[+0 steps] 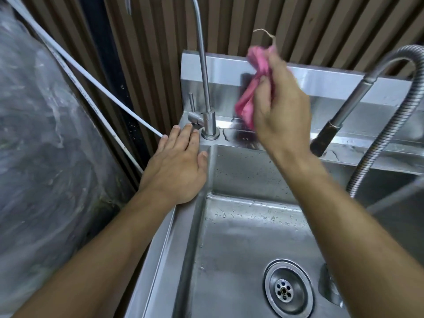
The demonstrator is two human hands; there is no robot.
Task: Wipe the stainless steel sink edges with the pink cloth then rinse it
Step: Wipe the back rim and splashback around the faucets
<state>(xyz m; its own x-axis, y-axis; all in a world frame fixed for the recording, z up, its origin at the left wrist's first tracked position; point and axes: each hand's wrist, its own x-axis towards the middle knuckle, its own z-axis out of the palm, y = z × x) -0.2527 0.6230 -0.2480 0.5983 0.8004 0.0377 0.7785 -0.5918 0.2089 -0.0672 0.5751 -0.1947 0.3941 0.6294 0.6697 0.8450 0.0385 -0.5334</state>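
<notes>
Right hand (281, 106) grips the bunched pink cloth (253, 88) — cloth sticks out above and left of the fingers, raised in front of the sink's backsplash (332, 88), contact unclear. Left hand (177, 164) lies flat, fingers spread, holding nothing, on the sink's left rim (158, 260) — fingertips just beside the slim faucet's base (210, 131).

Right hand (281, 109) grips pink cloth (253, 88) before backsplash (344, 86); left hand (176, 166) flat on sink (252, 237) rim.
</notes>
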